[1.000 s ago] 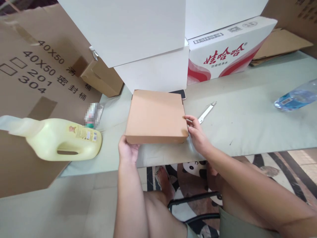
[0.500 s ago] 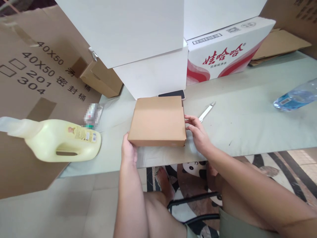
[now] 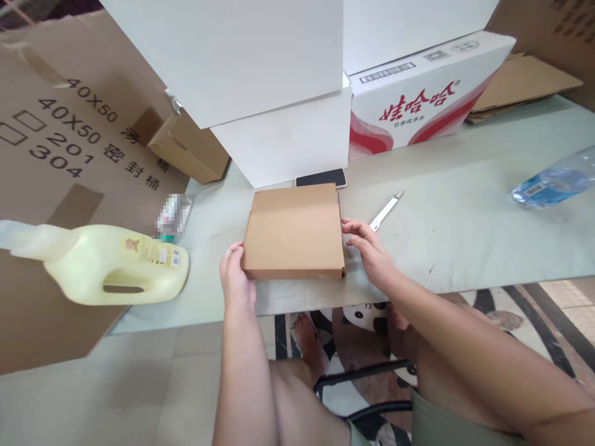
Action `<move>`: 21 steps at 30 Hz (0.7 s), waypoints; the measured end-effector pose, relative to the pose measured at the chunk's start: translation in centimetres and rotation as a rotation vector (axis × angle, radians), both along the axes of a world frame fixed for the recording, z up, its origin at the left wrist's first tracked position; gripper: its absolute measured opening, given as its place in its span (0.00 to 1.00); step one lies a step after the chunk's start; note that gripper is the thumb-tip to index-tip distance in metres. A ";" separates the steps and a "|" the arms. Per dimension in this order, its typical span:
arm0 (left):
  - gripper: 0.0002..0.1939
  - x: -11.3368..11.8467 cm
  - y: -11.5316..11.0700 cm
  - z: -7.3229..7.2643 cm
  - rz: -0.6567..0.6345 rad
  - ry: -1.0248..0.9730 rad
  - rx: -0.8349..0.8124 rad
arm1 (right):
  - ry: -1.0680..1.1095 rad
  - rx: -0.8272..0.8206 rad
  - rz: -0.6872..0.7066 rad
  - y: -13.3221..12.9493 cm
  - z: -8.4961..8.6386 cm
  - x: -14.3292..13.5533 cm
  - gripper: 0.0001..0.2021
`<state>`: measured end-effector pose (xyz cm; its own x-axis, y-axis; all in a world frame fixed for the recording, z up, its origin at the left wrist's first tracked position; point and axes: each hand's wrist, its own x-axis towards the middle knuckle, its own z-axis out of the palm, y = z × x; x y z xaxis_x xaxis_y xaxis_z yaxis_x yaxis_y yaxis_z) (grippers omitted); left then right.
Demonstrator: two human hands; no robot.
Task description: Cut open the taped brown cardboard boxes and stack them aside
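A shallow brown cardboard box (image 3: 294,230), closed on top, lies on the cloth-covered table in front of me. At its left front corner is my left hand (image 3: 236,275), fingers stretched along the side and touching or nearly touching it. My right hand (image 3: 370,251) is by the right side, with its fingers apart and the tips close to the box wall. Whether those tips touch the cardboard, I cannot tell. A white utility knife (image 3: 387,211) lies just beyond my right hand. Behind the box is a dark-screened phone (image 3: 321,178).
On the left lies a pale yellow jug (image 3: 88,266) beside a large printed carton (image 3: 41,179). White boxes (image 3: 283,145) and a red-and-white carton (image 3: 427,102) stand at the back. A water bottle (image 3: 553,183) lies right, before flattened cardboard (image 3: 530,83).
The cardboard box now sits slightly lower and its lid lies flatter. My left hand has shifted a little outward from the corner; my right hand stays near the right side.
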<state>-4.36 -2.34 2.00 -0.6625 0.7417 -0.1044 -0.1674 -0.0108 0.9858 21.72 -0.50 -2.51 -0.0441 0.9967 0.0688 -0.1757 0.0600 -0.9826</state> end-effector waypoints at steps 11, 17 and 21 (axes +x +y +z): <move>0.18 0.3 -0.1 0.3 0.004 -0.009 -0.037 | -0.074 -0.014 0.015 -0.1 0.2 0.2 0.07; 0.18 0.4 0.1 0.2 0.019 -0.030 -0.029 | -0.093 0.000 0.018 -0.1 0.4 0.2 0.07; 0.17 0.3 0.1 0.0 0.011 -0.013 -0.025 | -0.101 -0.016 0.023 -0.1 0.4 0.1 0.07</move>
<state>-4.03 -2.23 1.96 -0.6691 0.7314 -0.1314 -0.1798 0.0123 0.9836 21.86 -0.56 -2.10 -0.0731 0.9962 0.0474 -0.0770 0.0417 -0.9962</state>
